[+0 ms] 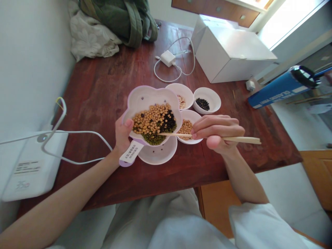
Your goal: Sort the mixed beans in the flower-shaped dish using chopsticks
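My left hand (122,135) grips the left side of a scalloped white bowl with a lilac rim (142,95), its thumb over the edge. The bowl is tilted towards me and holds soybeans (151,119), black beans (169,121) and green mung beans (154,139). A labelled lilac handle (131,154) sticks out at its lower left. In my right hand (219,131) are wooden chopsticks (242,139), closed in the fingers, their tips among the beans. Under the scalloped bowl, partly hidden, stands a white bowl (160,157) with a few dark beans.
Close behind stand small white bowls: one with soybeans (185,128), one with black beans (202,103), one with pale pieces (181,101). Further off are a charger (168,58), a white box (220,52), a blue bottle (280,90) and a green bag (116,17). A white device (33,169) with cables lies left.
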Motion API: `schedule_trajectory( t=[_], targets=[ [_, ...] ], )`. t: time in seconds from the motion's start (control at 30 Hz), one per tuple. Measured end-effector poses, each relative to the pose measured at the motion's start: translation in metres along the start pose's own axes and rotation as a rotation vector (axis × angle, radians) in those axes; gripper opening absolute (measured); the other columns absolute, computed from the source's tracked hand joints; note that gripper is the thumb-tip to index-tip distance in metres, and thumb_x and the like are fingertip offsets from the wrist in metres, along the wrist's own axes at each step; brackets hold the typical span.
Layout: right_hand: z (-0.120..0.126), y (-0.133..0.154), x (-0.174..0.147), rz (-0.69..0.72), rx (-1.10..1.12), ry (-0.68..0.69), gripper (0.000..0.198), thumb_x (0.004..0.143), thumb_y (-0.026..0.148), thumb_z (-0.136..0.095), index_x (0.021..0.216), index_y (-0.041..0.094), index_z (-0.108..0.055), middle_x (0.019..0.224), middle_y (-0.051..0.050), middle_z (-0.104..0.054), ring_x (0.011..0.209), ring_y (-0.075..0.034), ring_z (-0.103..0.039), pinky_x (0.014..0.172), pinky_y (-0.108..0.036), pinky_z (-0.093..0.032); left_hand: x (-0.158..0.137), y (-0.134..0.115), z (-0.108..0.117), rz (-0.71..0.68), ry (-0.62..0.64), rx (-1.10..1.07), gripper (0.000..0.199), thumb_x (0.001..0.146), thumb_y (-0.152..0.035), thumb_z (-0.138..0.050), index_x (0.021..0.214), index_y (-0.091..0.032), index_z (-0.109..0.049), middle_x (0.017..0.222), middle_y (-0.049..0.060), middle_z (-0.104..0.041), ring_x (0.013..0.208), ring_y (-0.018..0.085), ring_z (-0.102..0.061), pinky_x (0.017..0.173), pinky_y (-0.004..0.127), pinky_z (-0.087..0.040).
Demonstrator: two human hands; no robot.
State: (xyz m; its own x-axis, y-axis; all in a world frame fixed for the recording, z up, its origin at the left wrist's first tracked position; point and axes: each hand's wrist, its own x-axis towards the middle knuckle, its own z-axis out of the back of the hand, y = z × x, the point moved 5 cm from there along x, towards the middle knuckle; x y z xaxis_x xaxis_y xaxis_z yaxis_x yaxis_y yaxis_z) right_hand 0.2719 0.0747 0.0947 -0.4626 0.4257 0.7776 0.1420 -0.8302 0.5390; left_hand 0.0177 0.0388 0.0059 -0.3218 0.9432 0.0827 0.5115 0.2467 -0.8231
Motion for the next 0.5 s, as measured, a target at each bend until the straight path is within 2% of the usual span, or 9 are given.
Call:
schedule_trajectory(
  t=[0.1, 0.2, 0.4, 0.5],
  targets=[
    [-0.001, 0.002, 0.002, -0.027, -0.002, 0.024, 0.038, 0.108, 0.051, -0.073, 0.086, 0.025, -0.09, 0.075, -0.005, -0.083, 0.063, -0.022, -0.08, 0.061, -0.033, -0.066, -0.002, -0.004, 0.001, -0.033, 0.002, 0.051, 0.052, 0.074, -0.067, -0.096, 0.095, -0.022, -0.083, 0.096, 0.008, -0.086, 0.129, 0.043, -0.077, 0.104, 0.05, -0.07],
    [-0.001, 0.002, 0.002, -0.076, 0.001, 0.021, 0.039, 0.109, 0.051, -0.072, 0.086, 0.025, -0.089, 0.075, -0.006, -0.082, 0.063, -0.023, -0.08, 0.058, -0.033, -0.065, -0.005, -0.004, 0.004, 0.014, 0.002, 0.087, 0.052, 0.073, -0.07, -0.096, 0.092, -0.024, -0.081, 0.105, 0.01, -0.086, 0.133, 0.045, -0.074, 0.101, 0.053, -0.071],
    [0.0, 0.0, 0.0, -0.109, 0.008, 0.005, 0.04, 0.108, 0.052, -0.071, 0.087, 0.024, -0.089, 0.074, -0.007, -0.082, 0.063, -0.023, -0.079, 0.056, -0.033, -0.063, -0.008, -0.005, 0.01, 0.076, -0.044, 0.092, 0.06, 0.067, -0.061, -0.1, 0.11, -0.024, -0.081, 0.112, 0.013, -0.085, 0.138, 0.049, -0.07, 0.099, 0.055, -0.071],
    [0.001, -0.002, -0.001, -0.147, -0.018, 0.0, 0.042, 0.108, 0.055, -0.071, 0.084, 0.025, -0.089, 0.074, -0.007, -0.081, 0.061, -0.023, -0.078, 0.054, -0.033, -0.061, -0.007, -0.006, 0.008, 0.057, -0.051, 0.113, 0.059, 0.067, -0.064, -0.1, 0.105, -0.024, -0.082, 0.111, 0.013, -0.084, 0.139, 0.048, -0.07, 0.099, 0.053, -0.07]
  ],
)
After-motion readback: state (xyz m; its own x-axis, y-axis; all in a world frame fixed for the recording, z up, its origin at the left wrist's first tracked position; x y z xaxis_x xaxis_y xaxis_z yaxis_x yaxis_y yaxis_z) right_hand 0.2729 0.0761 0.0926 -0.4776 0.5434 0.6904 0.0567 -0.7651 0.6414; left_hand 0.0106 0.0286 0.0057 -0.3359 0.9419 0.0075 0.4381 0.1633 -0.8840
